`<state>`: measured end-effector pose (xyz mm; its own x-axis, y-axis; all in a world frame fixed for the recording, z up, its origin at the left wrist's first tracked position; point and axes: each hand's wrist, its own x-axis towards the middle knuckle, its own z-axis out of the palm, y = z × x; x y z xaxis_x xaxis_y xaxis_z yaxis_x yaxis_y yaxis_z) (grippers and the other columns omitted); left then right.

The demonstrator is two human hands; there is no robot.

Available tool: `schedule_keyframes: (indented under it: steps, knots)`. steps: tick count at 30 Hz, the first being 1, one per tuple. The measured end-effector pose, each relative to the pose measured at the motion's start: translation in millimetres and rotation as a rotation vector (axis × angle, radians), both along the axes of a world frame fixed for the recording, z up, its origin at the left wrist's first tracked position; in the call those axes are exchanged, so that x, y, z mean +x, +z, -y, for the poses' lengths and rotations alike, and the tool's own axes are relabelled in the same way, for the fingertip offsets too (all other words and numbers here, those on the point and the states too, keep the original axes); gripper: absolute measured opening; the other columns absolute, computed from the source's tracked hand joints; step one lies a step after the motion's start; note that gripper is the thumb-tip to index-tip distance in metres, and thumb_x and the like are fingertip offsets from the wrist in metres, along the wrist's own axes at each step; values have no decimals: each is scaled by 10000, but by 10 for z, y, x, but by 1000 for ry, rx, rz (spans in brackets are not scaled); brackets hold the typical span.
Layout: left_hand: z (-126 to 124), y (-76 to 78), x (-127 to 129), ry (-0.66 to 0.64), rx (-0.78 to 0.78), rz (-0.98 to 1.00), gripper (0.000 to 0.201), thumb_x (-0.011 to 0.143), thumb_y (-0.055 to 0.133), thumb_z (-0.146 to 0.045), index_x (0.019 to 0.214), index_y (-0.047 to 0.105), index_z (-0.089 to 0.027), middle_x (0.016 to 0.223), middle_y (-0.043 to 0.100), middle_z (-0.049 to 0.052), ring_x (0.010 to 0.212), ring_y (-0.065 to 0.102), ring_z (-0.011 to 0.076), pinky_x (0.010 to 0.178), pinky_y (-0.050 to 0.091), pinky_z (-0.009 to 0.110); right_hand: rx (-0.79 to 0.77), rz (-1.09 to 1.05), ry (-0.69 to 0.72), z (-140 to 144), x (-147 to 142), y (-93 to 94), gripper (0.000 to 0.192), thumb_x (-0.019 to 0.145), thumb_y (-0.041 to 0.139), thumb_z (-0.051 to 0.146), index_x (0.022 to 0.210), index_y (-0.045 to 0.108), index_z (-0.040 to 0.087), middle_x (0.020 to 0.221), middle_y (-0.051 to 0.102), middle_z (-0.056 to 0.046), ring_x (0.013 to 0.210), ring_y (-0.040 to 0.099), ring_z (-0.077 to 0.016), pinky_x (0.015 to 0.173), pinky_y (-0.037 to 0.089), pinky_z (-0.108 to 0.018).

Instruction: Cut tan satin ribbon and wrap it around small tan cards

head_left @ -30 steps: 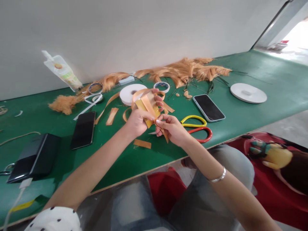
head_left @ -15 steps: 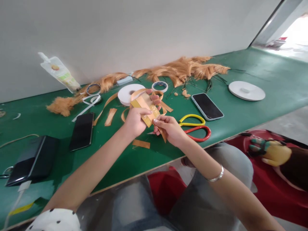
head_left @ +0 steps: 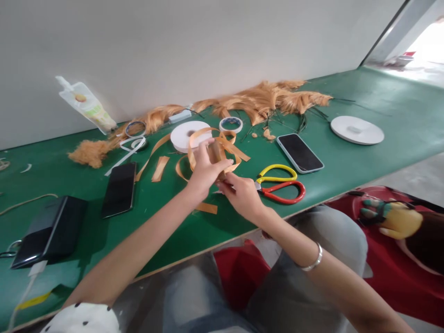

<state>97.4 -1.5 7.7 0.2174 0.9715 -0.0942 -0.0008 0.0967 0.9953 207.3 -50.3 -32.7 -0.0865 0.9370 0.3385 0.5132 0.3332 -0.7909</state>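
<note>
My left hand (head_left: pixel 204 172) grips a small flat yellowish plate (head_left: pixel 218 152) with orange ribbon wound round it, now turned nearly edge-on. My right hand (head_left: pixel 244 196) pinches at its lower end, its fingertips close to my left thumb; whatever ribbon end lies between them is mostly hidden. Loose loops of orange ribbon (head_left: pixel 236 162) lie just behind my hands, partly over a white spool (head_left: pixel 180 137). Scissors (head_left: pixel 284 192) with one yellow and one red handle rest beside my right hand, their blades partly under it. Short cut ribbon pieces (head_left: pixel 160 169) lie to the left.
Along the wall lies a heap of orange fibre (head_left: pixel 256 101). A roll of tape (head_left: pixel 231 124), two phones (head_left: pixel 120 189) and a white disc (head_left: pixel 357 130) are on the green table (head_left: pixel 166 240). A black power bank-like box (head_left: pixel 52 231) sits at left; a pouch (head_left: pixel 86 105) leans on the wall.
The ribbon-wrapped plate has turned from showing its flat face to nearly edge-on. My left hand has rolled over it, and the ribbon tail below my right hand no longer shows.
</note>
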Motion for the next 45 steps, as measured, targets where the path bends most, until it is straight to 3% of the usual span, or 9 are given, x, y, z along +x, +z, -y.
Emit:
schedule_keyframes:
  steps: [5, 12, 18, 27, 34, 37, 39, 41, 45]
  knots:
    - [-79, 80, -49, -210, -276, 269, 452, 511, 499, -57, 948, 525, -169, 1034, 592, 52, 925, 581, 166, 715, 470, 243, 95, 32, 133, -29, 154, 137, 128, 843, 548, 189, 798, 668, 194, 850, 720, -50, 770, 645, -158, 722, 456, -253]
    - [-104, 84, -110, -445, -412, 378, 678, 487, 454, -70, 1152, 548, -169, 1024, 654, 68, 769, 621, 174, 662, 524, 316, 2, -93, -32, -116, 364, 311, 68, 755, 663, 195, 695, 666, 165, 674, 675, -5, 597, 568, -120, 609, 438, -233]
    - [-91, 51, -114, -506, -430, 435, 770, 503, 474, -46, 1262, 503, -177, 1039, 660, 68, 887, 630, 202, 746, 532, 337, -10, -109, -112, -117, 353, 286, 61, 746, 658, 166, 686, 666, 156, 653, 672, -9, 612, 575, -128, 628, 446, -245]
    - [-69, 38, -121, -599, -315, 369, 673, 468, 556, 60, 1089, 582, -197, 885, 637, -9, 730, 591, 102, 624, 487, 212, 66, -95, -201, -109, 307, 275, 74, 718, 669, 139, 655, 643, 167, 623, 656, 8, 544, 553, -107, 573, 442, -234]
    - [-60, 10, -112, -549, -330, 390, 639, 463, 540, 54, 1048, 568, -202, 937, 639, -3, 734, 588, 97, 618, 497, 196, 124, -51, -200, -108, 314, 282, 94, 725, 662, 147, 645, 628, 183, 688, 630, -6, 615, 557, -120, 599, 455, -252]
    - [-47, 17, -90, -503, -386, 393, 453, 627, 605, -73, 1056, 559, -212, 839, 619, -17, 714, 594, 104, 668, 521, 241, 140, -95, -182, -139, 336, 269, 103, 706, 662, 135, 630, 610, 182, 865, 632, -45, 776, 593, -155, 674, 479, -282]
    - [-39, 33, -77, -491, -430, 408, 290, 772, 607, -275, 1052, 567, -209, 819, 620, -3, 740, 607, 130, 740, 538, 316, 67, -178, -143, -164, 351, 256, 115, 701, 664, 140, 625, 586, 177, 846, 633, -44, 764, 597, -157, 691, 483, -298]
    - [-32, 56, -70, -503, -451, 438, 361, 829, 548, -480, 1045, 584, -194, 864, 645, 35, 835, 628, 179, 813, 534, 388, -30, -268, -110, -182, 364, 247, 134, 706, 668, 168, 626, 561, 175, 726, 619, -20, 674, 584, -146, 657, 479, -302]
    - [-29, 78, -81, -556, -436, 462, 682, 755, 470, -728, 1138, 582, -175, 1041, 665, 108, 1067, 595, 297, 879, 511, 472, -95, -397, -88, -190, 389, 252, 154, 691, 685, 207, 615, 556, 169, 613, 585, 13, 587, 547, -122, 594, 450, -283]
